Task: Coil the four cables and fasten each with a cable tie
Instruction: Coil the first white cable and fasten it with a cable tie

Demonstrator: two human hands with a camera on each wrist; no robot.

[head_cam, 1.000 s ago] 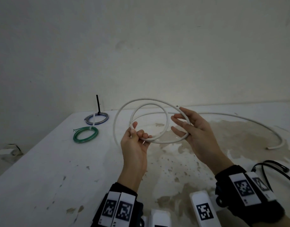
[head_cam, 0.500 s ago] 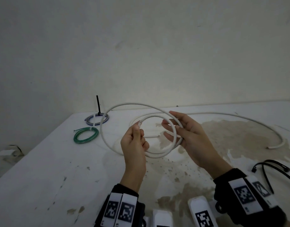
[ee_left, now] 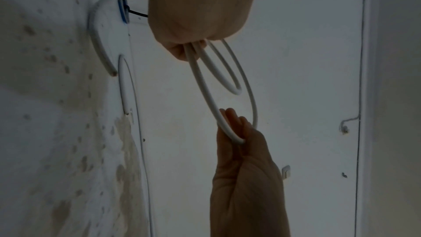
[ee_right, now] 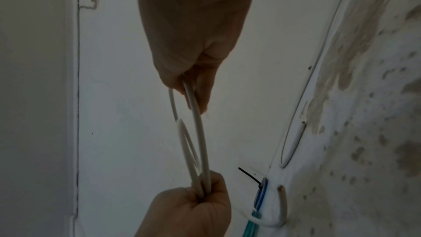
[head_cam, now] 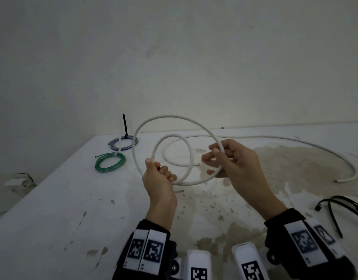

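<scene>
A white cable [head_cam: 170,117] is held in the air above the table [head_cam: 52,219] in two loops, a small one inside a large one. My left hand [head_cam: 156,168] grips both loops at their lower left, the thumb beside the cable's end. My right hand [head_cam: 213,153] pinches the large loop on its right side with curled fingers. In the left wrist view the left hand [ee_left: 184,48] is at the top, the loops [ee_left: 227,86] hang below it, and the right hand [ee_left: 234,129] is under them. In the right wrist view the right hand [ee_right: 193,93] is above and the left hand [ee_right: 205,192] below.
A second length of white cable [head_cam: 295,141] lies on the table behind the hands and ends at the right. A tied green coil [head_cam: 97,165] and a blue-grey coil [head_cam: 121,149] with an upright black tie lie at the far left. Loose black cable ties [head_cam: 317,208] lie at the right.
The hands dipped with the loops, then lifted them again. The outer loop has grown wider. My right hand's fingers, straight a second ago, now curl round the outer loop.
</scene>
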